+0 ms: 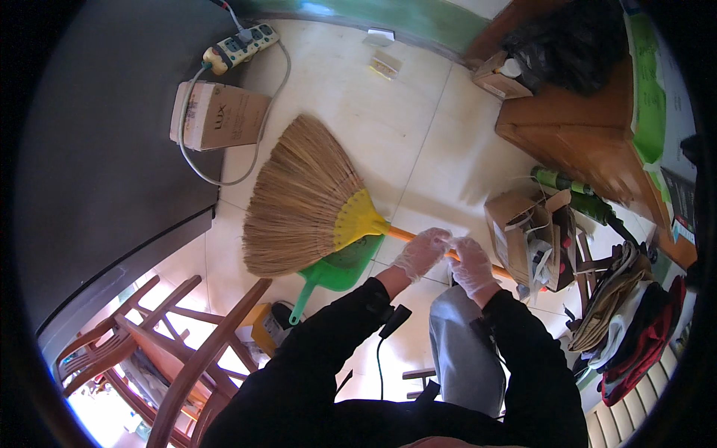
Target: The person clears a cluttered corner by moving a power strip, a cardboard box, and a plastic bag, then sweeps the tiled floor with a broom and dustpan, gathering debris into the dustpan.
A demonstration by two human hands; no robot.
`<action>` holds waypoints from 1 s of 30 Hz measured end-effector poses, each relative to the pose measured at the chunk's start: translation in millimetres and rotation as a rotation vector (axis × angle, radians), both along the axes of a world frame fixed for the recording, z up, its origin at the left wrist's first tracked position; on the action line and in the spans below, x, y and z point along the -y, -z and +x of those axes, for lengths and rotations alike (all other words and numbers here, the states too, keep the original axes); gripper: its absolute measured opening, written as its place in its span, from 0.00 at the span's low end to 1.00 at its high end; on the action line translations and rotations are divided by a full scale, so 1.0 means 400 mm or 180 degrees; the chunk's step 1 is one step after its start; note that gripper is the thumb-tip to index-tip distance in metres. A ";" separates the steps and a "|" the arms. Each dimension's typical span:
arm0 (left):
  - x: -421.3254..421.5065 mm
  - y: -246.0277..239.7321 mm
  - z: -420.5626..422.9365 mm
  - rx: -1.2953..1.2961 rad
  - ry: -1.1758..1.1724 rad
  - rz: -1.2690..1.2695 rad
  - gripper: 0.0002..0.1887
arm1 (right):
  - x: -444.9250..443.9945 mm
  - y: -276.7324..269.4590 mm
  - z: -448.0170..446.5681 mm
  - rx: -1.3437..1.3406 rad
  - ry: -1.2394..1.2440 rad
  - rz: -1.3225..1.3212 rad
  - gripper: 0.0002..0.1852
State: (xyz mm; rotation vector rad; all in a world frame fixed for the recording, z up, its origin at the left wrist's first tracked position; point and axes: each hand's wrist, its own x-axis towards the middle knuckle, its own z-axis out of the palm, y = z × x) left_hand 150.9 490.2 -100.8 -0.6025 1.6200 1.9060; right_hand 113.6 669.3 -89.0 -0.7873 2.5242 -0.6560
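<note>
My left hand [423, 253] and my right hand [471, 265], both in thin clear plastic gloves, meet near the orange handle [402, 233] of a broom. Their fingertips are close together at the handle; whether either hand grips it, or pinches something small, cannot be told. The broom's wide straw bristles [302, 196] fan out to the upper left from a yellow plastic collar [358, 219]. Partly under the collar and bristles lies a green plastic dustpan [341, 269], its short handle pointing down and left.
A cardboard box [235, 117] and a power strip [242, 48] with a looping cable are at the upper left. Wooden chairs [196, 347] stand at the lower left. An opened carton [521, 241], green bottles [594, 207] and heaped clothes [627, 319] line the right side.
</note>
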 end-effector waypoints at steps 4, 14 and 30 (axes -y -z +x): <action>0.080 0.004 -0.007 0.0102 -0.0525 0.0163 0.19 | 0.097 0.042 -0.027 0.0374 0.0661 0.0004 0.05; 0.222 -0.034 0.042 0.0551 -0.1313 -0.0003 0.18 | 0.493 0.097 -0.446 -0.0344 -0.0172 0.0125 0.23; 0.380 -0.090 0.039 0.0704 -0.2104 0.0075 0.17 | 0.722 0.186 -0.676 -0.0739 -0.0835 0.1108 0.18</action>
